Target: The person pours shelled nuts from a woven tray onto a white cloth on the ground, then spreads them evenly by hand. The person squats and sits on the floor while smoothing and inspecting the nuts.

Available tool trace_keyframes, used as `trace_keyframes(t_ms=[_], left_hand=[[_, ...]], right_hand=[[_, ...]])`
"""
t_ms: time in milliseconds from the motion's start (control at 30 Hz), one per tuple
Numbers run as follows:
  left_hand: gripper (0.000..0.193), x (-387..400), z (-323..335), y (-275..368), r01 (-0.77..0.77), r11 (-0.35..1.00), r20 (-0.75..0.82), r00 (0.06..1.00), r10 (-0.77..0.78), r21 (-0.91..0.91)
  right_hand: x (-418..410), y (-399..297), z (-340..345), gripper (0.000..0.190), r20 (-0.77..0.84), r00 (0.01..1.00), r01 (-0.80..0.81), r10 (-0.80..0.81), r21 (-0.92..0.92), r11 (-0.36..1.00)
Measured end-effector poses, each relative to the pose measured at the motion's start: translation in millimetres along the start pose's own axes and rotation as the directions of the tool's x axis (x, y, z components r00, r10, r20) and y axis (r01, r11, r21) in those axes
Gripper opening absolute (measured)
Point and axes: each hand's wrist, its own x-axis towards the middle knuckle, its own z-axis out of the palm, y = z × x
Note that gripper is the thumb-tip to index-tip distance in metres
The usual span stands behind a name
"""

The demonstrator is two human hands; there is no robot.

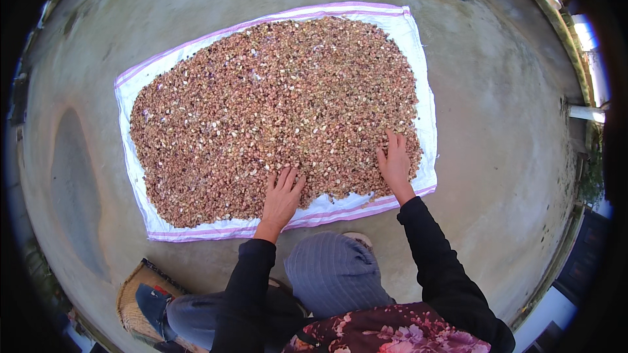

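Note:
A wide layer of brown and reddish beans, apparently coffee drying in its husks, covers most of a white woven plastic sheet with pink stripes on its long edges. Several paler, husked beans show among them. My left hand lies palm down on the near edge of the layer, its fingers spread and fingertips touching the beans. Farther right, my right hand reaches onto the beans near the sheet's right side, thumb apart from the fingers. Neither hand visibly holds anything; what lies under the palms is hidden.
Concrete floor surrounds the sheet, with a dark patch at left. A woven basket stands at lower left, a blue item over it. My bent knee is close to the sheet's near edge. A white pipe appears at right.

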Motion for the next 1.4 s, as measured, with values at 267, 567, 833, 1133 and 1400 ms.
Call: trace_keyframes(t_ms=[267,567,833,1133,1400], left_hand=[[0.044,-33.4,-27.0,-81.5,0.297,0.945,-0.077,0.954,-0.289,0.135],[0.050,-41.3,-30.7,-53.2,0.357,0.934,-0.090,0.930,-0.357,-0.011],[0.056,-14.3,-26.8,-24.6,0.160,0.987,0.040,0.986,-0.160,0.008],[0.054,-26.6,-34.7,-76.6,0.278,0.954,0.056,0.957,-0.285,0.113],[0.049,-19.0,-20.7,-83.6,0.583,0.804,-0.213,0.805,-0.553,0.116]], right_hand=[[16.6,-62.8,26.8,0.045,0.157,0.979,0.132,-0.130,-0.003,0.991],[24.7,-158.2,67.0,0.034,0.224,0.730,0.607,-0.645,0.218,0.764],[130.6,-159.3,92.9,0.025,0.045,0.539,0.839,-0.841,-0.118,0.531],[145.3,-46.1,35.6,0.038,0.044,0.889,0.454,-0.455,-0.198,0.869],[22.6,-8.7,26.9,0.047,-0.084,0.991,0.093,-0.104,-0.128,0.987]])
